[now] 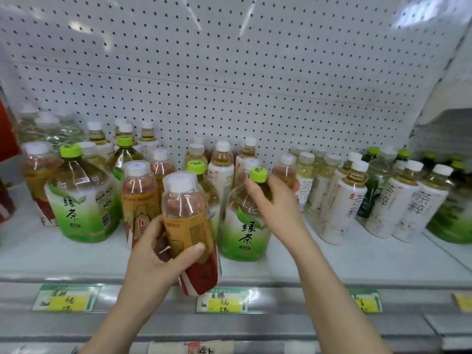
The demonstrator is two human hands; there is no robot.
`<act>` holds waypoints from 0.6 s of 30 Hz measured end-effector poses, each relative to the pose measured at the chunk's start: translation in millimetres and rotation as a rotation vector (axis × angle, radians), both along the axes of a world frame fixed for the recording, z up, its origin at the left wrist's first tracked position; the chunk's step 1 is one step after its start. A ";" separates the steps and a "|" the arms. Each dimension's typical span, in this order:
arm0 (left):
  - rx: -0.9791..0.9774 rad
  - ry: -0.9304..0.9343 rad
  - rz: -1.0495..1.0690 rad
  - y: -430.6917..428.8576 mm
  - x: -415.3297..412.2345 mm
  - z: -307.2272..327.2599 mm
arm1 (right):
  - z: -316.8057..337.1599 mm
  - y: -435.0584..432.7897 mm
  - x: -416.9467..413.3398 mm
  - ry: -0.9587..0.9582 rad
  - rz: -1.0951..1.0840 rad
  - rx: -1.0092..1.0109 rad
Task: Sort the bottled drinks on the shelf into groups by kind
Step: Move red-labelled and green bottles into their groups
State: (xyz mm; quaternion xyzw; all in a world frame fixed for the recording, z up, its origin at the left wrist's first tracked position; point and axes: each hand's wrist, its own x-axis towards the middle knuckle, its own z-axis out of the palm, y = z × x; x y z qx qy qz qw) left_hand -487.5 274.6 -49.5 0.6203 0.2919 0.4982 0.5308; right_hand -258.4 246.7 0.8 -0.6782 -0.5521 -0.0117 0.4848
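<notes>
Left hand (155,254) grips a tilted orange-labelled bottle (189,218) (amber drink, white cap) at the near shelf (357,261) edge; right hand (273,198) curls its fingers round the neck of a green tea bottle (246,236).

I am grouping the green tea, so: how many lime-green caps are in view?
6 lime-green caps clearly: one front left, one behind it, one behind the held bottle, one on the green-tea bottle the right hand grips, two far right. More there may be blurred or hidden.
</notes>
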 end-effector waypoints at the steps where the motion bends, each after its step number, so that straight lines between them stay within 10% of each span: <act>1: 0.014 0.021 -0.013 -2.6 1.0 1.3 | 1.5 -6.7 4.5 -0.018 -0.025 -0.011; 18: 0.192 0.346 0.145 9.8 141.5 -17.7 | -6.5 -51.1 59.2 -0.034 -0.263 -0.002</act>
